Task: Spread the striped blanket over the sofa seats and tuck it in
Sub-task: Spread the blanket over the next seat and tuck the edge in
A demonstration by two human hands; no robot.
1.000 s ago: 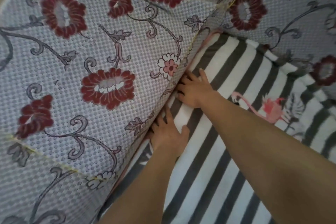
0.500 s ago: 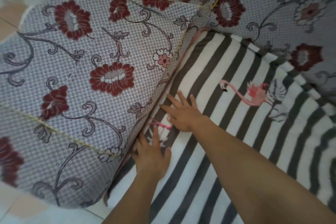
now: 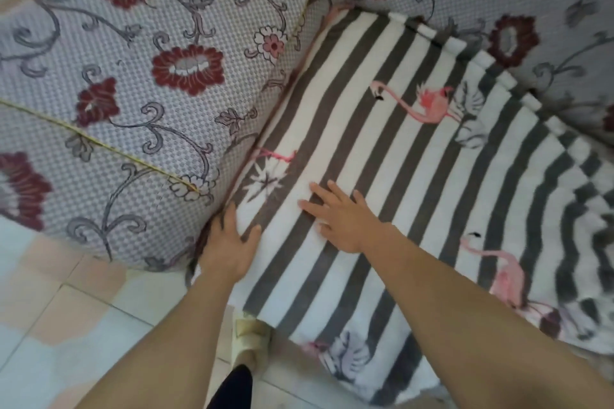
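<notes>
Both hands have slid toward the frame's bottom: left hand (image 3: 229, 242) flat beside the armrest (image 3: 133, 109), right hand (image 3: 342, 219) spread on the blanket (image 3: 382, 149).

A: Room on the sofa seat?
B: Striped blanket (image 3: 382, 149) top is flat, open to its front edge. Floral armrest (image 3: 149, 93) walls the left edge, backrest (image 3: 531, 10) the rear. Seam gaps tight.

The blanket (image 3: 382, 149) lay over the sofa seat, its left edge against the armrest (image 3: 139, 103). Both hands lay on it near the seat's front edge, the left hand (image 3: 229, 242) at the armrest gap, the right hand (image 3: 342, 219) beside it.
</notes>
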